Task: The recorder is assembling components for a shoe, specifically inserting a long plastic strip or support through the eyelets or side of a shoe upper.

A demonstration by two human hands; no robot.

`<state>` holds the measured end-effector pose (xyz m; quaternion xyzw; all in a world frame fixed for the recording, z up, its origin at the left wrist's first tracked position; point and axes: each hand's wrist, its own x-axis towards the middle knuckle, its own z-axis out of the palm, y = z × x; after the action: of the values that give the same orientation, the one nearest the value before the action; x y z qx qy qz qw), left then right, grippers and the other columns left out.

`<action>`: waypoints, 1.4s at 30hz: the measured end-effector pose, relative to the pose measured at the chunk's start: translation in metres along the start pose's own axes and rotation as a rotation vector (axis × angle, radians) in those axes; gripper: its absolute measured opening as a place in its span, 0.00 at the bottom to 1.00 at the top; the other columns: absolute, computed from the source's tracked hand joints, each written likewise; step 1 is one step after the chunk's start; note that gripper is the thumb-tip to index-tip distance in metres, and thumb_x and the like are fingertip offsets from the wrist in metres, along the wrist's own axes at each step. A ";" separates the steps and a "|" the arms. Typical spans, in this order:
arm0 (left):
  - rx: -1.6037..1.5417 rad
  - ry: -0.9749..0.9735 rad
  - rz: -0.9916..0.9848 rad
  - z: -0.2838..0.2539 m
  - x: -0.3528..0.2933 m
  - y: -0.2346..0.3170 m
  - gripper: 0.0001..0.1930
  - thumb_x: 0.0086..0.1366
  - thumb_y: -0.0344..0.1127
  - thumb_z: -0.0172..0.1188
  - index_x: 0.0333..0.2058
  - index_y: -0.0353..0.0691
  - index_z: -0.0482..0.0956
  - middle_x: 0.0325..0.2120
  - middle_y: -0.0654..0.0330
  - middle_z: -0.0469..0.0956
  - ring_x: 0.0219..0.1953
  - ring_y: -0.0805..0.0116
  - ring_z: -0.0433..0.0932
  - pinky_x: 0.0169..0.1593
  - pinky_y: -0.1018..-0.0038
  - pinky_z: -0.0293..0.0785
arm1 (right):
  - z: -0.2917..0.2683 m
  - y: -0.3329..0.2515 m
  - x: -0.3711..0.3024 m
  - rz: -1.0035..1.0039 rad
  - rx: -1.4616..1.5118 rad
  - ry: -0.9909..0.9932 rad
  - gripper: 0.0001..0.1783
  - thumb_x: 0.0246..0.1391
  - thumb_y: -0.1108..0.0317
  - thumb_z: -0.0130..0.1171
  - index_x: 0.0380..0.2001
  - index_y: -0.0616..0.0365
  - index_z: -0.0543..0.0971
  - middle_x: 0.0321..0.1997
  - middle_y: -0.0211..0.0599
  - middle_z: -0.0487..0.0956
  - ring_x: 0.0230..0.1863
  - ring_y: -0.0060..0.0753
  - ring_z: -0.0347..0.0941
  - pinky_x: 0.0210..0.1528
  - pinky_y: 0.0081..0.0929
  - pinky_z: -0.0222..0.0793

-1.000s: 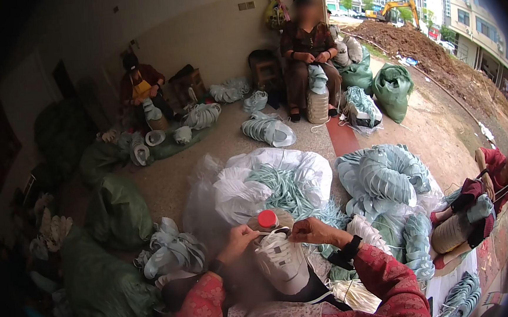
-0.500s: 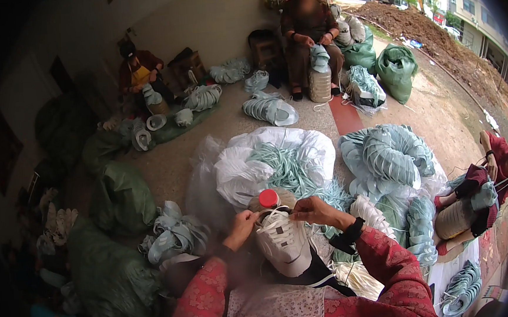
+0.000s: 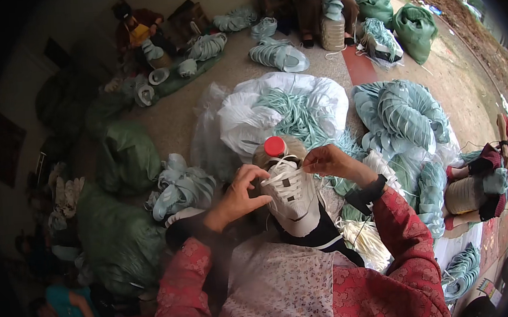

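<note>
A white and beige lace-up shoe upper (image 3: 303, 218) rests in front of me, toe toward me, over a jug whose red cap (image 3: 274, 146) shows behind its collar. White laces (image 3: 285, 183) criss-cross the upper. At its left side is my left hand (image 3: 240, 196), open, thumb and fingers spread, with the fingertips close to the laces. On the right, my right hand (image 3: 332, 163) has its fingertips pinched on a white shoelace near the top eyelets. The jug's body is mostly hidden under the upper.
Beyond the jug lies a white sack (image 3: 245, 115) with pale green laces (image 3: 295, 111). Stacked light-blue shoe pieces (image 3: 407, 115) stand to the right, beside bundles of white laces (image 3: 363, 239). Green sacks (image 3: 118, 241) fill the left. Several people sit working around me.
My left hand has spread its fingers from a pinch at the shoe's collar. The right hand stays pinched at the laces. The whole view has tilted downward.
</note>
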<state>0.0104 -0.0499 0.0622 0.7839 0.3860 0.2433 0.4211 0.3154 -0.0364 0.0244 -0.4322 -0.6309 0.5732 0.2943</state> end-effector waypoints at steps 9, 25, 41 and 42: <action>0.018 0.004 0.032 0.005 0.005 -0.009 0.08 0.58 0.34 0.65 0.27 0.36 0.78 0.34 0.62 0.76 0.43 0.69 0.71 0.45 0.74 0.67 | 0.006 0.014 0.002 -0.049 -0.051 -0.001 0.05 0.56 0.71 0.61 0.35 0.61 0.80 0.27 0.23 0.78 0.27 0.15 0.69 0.29 0.18 0.67; -0.769 -0.050 -0.907 0.023 0.028 -0.056 0.33 0.62 0.68 0.51 0.54 0.47 0.74 0.51 0.60 0.75 0.51 0.60 0.72 0.52 0.60 0.68 | 0.017 0.198 -0.114 0.257 -0.192 0.256 0.13 0.56 0.64 0.61 0.37 0.65 0.80 0.33 0.36 0.81 0.33 0.27 0.75 0.35 0.27 0.72; -1.142 0.282 -0.607 -0.014 -0.016 -0.115 0.21 0.66 0.44 0.52 0.52 0.36 0.73 0.48 0.53 0.78 0.47 0.60 0.78 0.51 0.63 0.76 | 0.047 0.230 -0.181 0.443 -0.168 0.364 0.16 0.52 0.59 0.61 0.35 0.61 0.82 0.31 0.44 0.82 0.34 0.40 0.78 0.38 0.35 0.71; -1.127 0.379 -0.533 -0.014 -0.016 -0.113 0.25 0.68 0.47 0.51 0.57 0.36 0.69 0.52 0.52 0.75 0.50 0.59 0.77 0.51 0.62 0.76 | 0.043 0.225 -0.177 0.422 -0.145 0.385 0.16 0.52 0.59 0.61 0.36 0.61 0.82 0.32 0.44 0.82 0.34 0.40 0.78 0.38 0.35 0.71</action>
<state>-0.0541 -0.0165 -0.0270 0.2641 0.4480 0.4298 0.7381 0.4053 -0.2192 -0.1814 -0.6746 -0.4989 0.4826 0.2513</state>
